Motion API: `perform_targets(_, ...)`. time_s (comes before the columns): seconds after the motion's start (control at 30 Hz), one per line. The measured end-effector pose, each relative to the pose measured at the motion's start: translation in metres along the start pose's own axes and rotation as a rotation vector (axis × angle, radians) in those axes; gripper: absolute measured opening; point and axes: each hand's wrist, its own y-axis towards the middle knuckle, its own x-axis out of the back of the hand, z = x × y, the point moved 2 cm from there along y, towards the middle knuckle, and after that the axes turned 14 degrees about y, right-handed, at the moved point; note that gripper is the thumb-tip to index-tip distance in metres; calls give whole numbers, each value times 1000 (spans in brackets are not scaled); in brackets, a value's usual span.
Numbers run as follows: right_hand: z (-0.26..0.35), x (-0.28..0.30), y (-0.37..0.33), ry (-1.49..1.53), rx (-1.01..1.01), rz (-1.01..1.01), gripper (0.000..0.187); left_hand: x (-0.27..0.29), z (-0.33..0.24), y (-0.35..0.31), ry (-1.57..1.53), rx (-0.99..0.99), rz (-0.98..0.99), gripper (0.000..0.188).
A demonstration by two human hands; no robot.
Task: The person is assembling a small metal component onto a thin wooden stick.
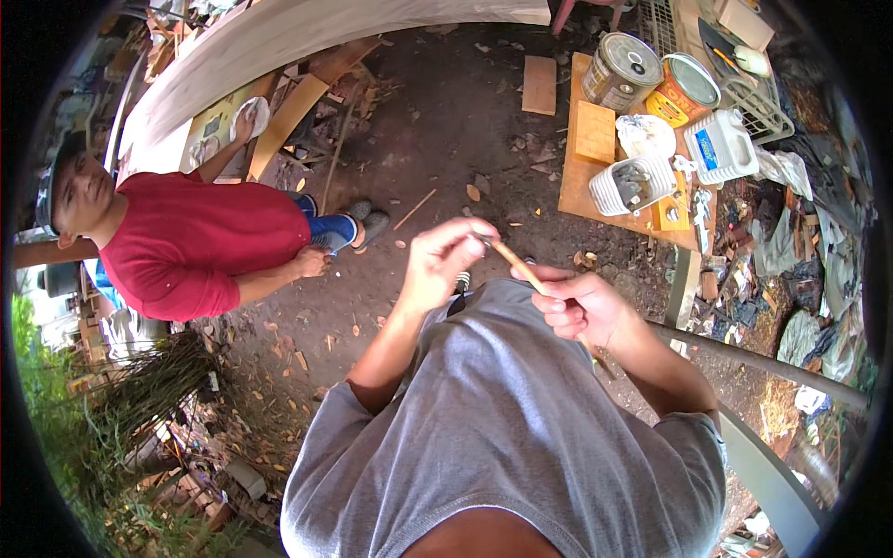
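Note:
A thin wooden stick (pixel 519 265) with a dark tip slants between my two hands in front of my grey shirt (pixel 521 400). Its dark end resembles a small brush head, but it is too small to tell. The fingertips of my left hand (pixel 445 263) pinch that upper end and partly cover it. Lower down the shaft, my right hand (pixel 588 309) is closed around it with thumb and fingers. The stick's lower end runs out past my right palm and is partly hidden.
At the right, a wooden table (pixel 577 191) bears a metal paint can (pixel 619 74), a yellow-orange can (pixel 682 90), a white jug (pixel 722 147) and a white tub (pixel 634 184). A person in a red shirt (pixel 209 244) stands left, holding a white cloth (pixel 258 121) by a pale board (pixel 307 33).

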Motion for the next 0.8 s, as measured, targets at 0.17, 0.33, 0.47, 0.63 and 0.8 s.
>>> perform_targets(0.17, 3, 3, -6, -526, 368, -184, 46, -1, 16, -8, -556, 43, 23, 30)
perform_targets(0.33, -5, -11, -12, -1008, 636, -147, 36, -14, 13, -14, -825, 63, 91, 28)
perform_targets(0.47, -8, -15, -12, -1142, 833, -116, 36, -16, 12, -15, -844, 75, 101, 28)
perform_targets(0.63, -4, -27, -20, -1289, 831, -148, 35, -18, 15, -16, -843, 75, 114, 28)
perform_targets(0.8, -4, -27, -20, -1300, 844, -150, 35, -19, 16, -16, -804, 79, 97, 27)
